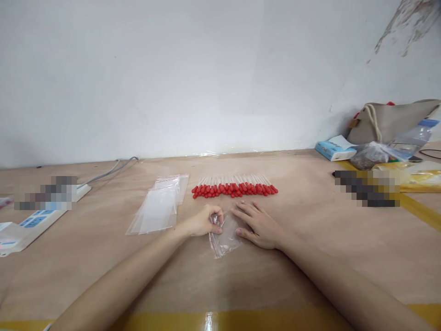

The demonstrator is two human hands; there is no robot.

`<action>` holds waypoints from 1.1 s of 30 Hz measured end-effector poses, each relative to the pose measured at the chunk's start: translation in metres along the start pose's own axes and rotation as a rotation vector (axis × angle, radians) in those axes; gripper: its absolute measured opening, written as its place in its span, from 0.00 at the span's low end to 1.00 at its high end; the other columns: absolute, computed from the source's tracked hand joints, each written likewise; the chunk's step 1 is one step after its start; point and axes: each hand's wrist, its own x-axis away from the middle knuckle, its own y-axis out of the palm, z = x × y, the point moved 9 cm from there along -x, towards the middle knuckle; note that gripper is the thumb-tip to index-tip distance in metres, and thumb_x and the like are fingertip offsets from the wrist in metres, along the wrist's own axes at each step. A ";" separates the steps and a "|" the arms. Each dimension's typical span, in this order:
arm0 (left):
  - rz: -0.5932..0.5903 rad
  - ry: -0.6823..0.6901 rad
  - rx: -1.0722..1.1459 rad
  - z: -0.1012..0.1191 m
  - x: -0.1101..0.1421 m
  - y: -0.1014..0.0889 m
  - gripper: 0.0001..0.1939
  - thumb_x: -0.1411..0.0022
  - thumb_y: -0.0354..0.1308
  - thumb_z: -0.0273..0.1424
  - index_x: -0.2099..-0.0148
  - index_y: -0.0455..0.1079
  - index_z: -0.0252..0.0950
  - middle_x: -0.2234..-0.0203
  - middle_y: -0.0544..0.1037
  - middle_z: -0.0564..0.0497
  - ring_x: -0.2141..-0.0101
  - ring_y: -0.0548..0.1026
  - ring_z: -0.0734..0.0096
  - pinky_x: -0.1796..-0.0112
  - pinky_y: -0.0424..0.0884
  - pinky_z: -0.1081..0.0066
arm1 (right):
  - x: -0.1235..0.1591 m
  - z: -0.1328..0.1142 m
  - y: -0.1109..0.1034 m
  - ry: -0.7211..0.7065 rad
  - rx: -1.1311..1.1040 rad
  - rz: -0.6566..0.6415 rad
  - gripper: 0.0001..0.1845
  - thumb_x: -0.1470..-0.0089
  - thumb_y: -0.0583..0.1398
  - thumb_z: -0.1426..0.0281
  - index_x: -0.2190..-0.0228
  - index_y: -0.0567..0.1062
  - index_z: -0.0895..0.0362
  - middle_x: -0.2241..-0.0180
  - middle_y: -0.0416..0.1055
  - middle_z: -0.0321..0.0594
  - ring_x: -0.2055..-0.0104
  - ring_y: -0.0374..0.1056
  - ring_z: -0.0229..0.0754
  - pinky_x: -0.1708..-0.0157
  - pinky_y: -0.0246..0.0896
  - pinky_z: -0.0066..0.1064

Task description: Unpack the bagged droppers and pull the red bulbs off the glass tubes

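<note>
A small clear zip bag (225,239) lies on the wooden table in front of me. My left hand (203,221) has its fingers curled and pinches the bag's upper left edge. My right hand (257,225) lies flat on the bag's right side with its fingers stretched out. Just beyond both hands runs a row of red-tipped droppers (234,188) laid side by side. A stack of empty clear zip bags (160,204) sits to the left of my left hand.
A white power strip (31,223) with a grey cable lies at the far left. At the back right stand a beige bag (396,120), a blue tissue pack (335,149) and plastic wrappers (374,154). Yellow tape marks the table's front edge.
</note>
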 end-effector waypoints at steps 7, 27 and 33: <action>0.068 -0.148 0.005 -0.022 0.061 -0.108 0.13 0.58 0.63 0.37 0.70 0.71 0.37 0.72 0.74 0.53 0.68 0.70 0.70 0.68 0.65 0.75 | 0.001 0.001 -0.010 0.008 -0.020 0.104 0.23 0.44 0.47 0.60 0.50 0.62 0.56 0.50 0.59 0.47 0.47 0.54 0.45 0.49 0.50 0.42; 0.340 -0.527 -0.692 -0.103 0.057 -0.106 0.30 0.45 0.40 0.52 0.41 0.48 0.52 0.39 0.39 0.48 0.42 0.35 0.40 0.52 0.42 0.38 | 0.000 0.000 -0.011 0.009 0.013 0.111 0.22 0.45 0.48 0.60 0.51 0.63 0.56 0.49 0.59 0.47 0.48 0.54 0.44 0.49 0.49 0.40; 0.288 -0.613 -0.594 -0.147 0.056 -0.103 0.29 0.43 0.34 0.53 0.40 0.44 0.54 0.39 0.37 0.48 0.42 0.35 0.37 0.54 0.43 0.36 | 0.000 0.002 -0.009 0.023 -0.003 0.090 0.22 0.45 0.48 0.60 0.51 0.63 0.56 0.49 0.58 0.48 0.47 0.53 0.45 0.48 0.48 0.42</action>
